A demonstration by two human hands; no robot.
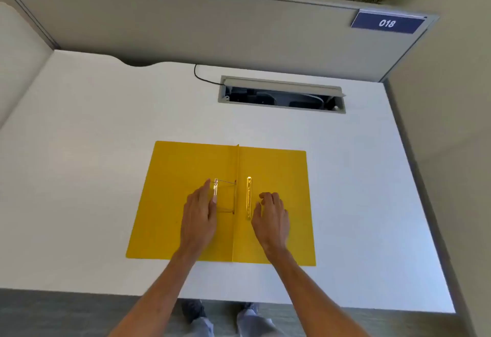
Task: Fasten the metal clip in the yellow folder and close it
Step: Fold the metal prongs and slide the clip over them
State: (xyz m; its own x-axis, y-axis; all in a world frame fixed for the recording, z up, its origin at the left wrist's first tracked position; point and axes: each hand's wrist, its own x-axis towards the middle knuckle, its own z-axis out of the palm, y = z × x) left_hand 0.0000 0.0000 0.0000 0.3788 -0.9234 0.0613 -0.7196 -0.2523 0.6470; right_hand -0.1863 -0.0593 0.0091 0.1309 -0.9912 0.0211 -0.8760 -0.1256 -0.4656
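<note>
A yellow folder [175,177] lies open flat on the white desk, its spine fold running down the middle. A metal clip [225,197] with two thin prongs reaches left from the spine to a gold bar at its end. A second gold bar [249,197] lies on the right leaf beside the spine. My left hand [199,217] rests on the left leaf, fingers together and touching the clip's left bar. My right hand [271,217] sits on the right leaf just right of the second bar, fingers curled, holding nothing.
An open cable hatch [281,96] is set into the white desk [79,177] behind the folder, with a black cable [202,76] leading to it. Grey partitions wall the desk at the back and sides. A blue sign reading 018 [386,23] hangs on the back partition.
</note>
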